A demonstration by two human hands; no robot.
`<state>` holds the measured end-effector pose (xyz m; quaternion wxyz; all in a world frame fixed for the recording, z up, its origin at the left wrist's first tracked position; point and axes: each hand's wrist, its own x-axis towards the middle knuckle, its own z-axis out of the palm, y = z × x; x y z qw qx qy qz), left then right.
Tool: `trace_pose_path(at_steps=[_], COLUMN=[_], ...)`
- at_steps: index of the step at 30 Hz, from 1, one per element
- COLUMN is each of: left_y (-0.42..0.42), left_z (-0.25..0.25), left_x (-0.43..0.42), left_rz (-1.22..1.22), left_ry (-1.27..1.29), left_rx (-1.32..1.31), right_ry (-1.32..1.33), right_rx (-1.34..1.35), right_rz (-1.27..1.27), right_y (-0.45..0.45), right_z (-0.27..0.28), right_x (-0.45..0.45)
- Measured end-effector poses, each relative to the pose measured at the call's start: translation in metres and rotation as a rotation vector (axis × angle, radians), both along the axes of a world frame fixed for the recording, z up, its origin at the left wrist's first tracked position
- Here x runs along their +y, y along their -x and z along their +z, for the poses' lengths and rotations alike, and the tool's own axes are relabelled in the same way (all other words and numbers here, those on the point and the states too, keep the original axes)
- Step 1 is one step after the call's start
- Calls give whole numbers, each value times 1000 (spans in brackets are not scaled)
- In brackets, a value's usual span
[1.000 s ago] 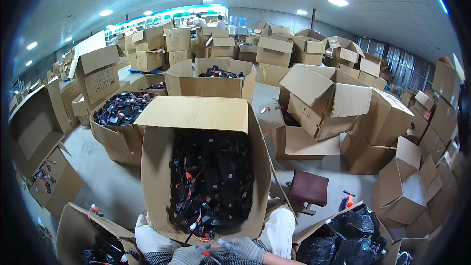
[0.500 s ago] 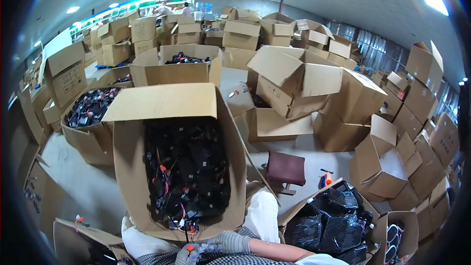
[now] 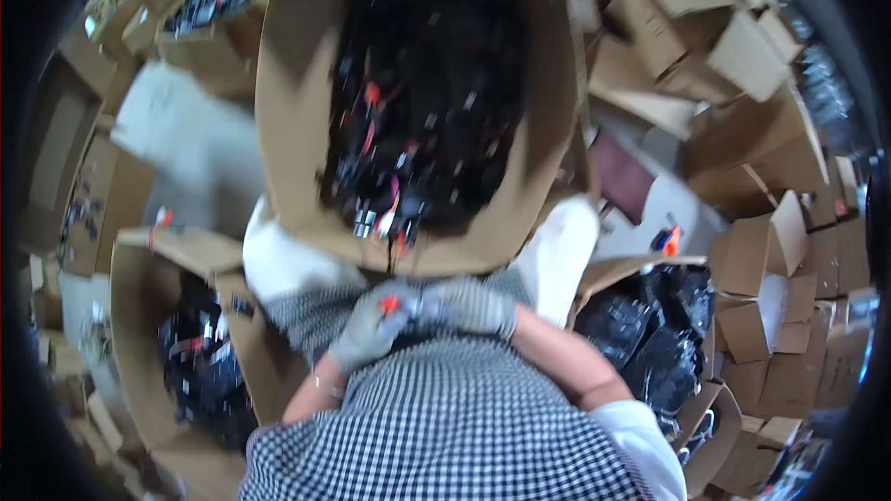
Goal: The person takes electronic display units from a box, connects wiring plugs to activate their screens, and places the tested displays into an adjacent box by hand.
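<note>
My left hand (image 3: pixel 367 327), in a grey glove, is closed in front of the checkered apron (image 3: pixel 445 408). A small red-orange plug (image 3: pixel 389 303) shows at its fingers. My right hand (image 3: pixel 471 306), gloved as well, meets it with fingers bent together; what they pinch is blurred. A thin dark wire runs from the near edge of the large cardboard box (image 3: pixel 297 111) toward my hands. That box leans between my knees, holding a heap of black wired parts (image 3: pixel 436 83) with red and pink leads.
On the left stands an open box (image 3: pixel 139 315) with black parts in it. To the right, another box holds black plastic-wrapped bundles (image 3: pixel 659 353). Past it are an orange-handled tool (image 3: pixel 668 241) and a dark red stool seat (image 3: pixel 622 176). Stacked cartons (image 3: pixel 789 158) crowd the right side.
My view has tipped down toward my lap, so the box and both hands appear higher in the picture. My hands remain together at the red-orange plug.
</note>
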<state>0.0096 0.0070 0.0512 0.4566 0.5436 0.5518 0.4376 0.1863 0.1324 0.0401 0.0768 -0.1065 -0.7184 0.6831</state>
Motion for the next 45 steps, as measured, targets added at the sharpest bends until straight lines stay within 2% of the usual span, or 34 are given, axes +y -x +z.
trace_pose_path(at_steps=[1, 2, 4, 6, 7, 8, 9, 10, 11, 12, 13, 14, 16, 17, 19, 20, 22, 23, 24, 25, 26, 28, 29, 30, 33, 34, 36, 38, 39, 42, 44, 45], left_y=[-3, -8, 3, 32, 44, 49, 50, 63, 63, 69, 66, 68, 67, 70, 86, 94, 100, 94, 102, 86, 84, 82, 80, 85, 49, 41, 13, 1, -1, 13, 3, 10], left_z=[2, 22, 23, 29, 26, 25, 26, 4, -1, -29, -37, -43, -49, -57, -75, -80, -61, -44, -60, -39, -41, -60, -70, -71, -57, -49, -34, -27, -25, -34, -16, -17], left_x=[-2, -1, 1, 17, 33, 46, 62, 87, 112, 132, 145, 153, 166, 166, 154, 147, 126, 116, 102, 95, 89, 77, 70, 56, 21, 4, -17, -28, -29, -26, -19, -15], left_rz=[62, 163, -11, -352, -447, -290, -33, 35, 104, 66, 36, 31, -131, -134, -45, -46, 334, 375, 444, 566, 583, 560, 533, 391, 398, 104, 262, 373, 366, -38, 202, 228], left_ry=[-4, 84, 135, 236, 46, -20, 66, 43, -22, -129, 36, 41, 596, 596, 361, 364, 397, 266, 285, 286, 229, 114, 80, 133, 117, 137, 144, 281, 319, 333, 176, 222], left_rx=[-77, -37, -114, -96, -19, 148, 221, 269, 511, 739, 984, 981, 1286, 1288, 1142, 1150, -113, -305, -646, -755, -842, -1008, -1104, -1490, -1341, -1601, -1169, -1058, -1099, -1698, -568, -535], right_ry=[104, 189, 166, 64, 27, 39, 40, 52, 61, 65, 13, 19, -149, -177, -89, -6, -38, 40, 108, 98, 50, -49, 57, 47, 77, 72, 130, 149, 173, 160, 381, 470], right_rx=[-39, -73, -58, -31, -23, -14, 28, 30, -102, -234, -149, -151, -77, -62, -98, -134, 0, -88, -175, -161, -182, -231, -180, -181, -285, -295, -238, -191, -139, -125, -134, -150], right_rz=[-6, -13, 62, 194, 279, 276, 226, 228, 343, 457, 438, 436, 424, 428, 423, 423, 346, 337, 332, 352, 384, 444, 393, 407, 448, 457, 408, 377, 336, 282, 440, 261], right_y=[3, 4, 1, 0, 1, 3, 4, 7, 11, 14, 13, 10, 8, 8, 5, 5, 6, 6, 8, 11, 13, 16, 15, 16, 12, 12, 15, 18, 18, 8, 2, 6], right_z=[3, 7, 15, 9, 3, 0, -2, 4, 15, 20, 13, 8, 5, 4, 4, 4, 3, 6, 9, 11, 13, 18, 18, 18, 17, 18, 20, 22, 24, 2, -19, -12], right_x=[-3, -4, -4, -4, -7, -15, -16, -11, -3, 4, 4, 4, 9, 12, 15, 15, 8, 6, 6, 7, 8, 9, 7, 6, 4, 2, -1, -3, -4, -7, -4, -16])
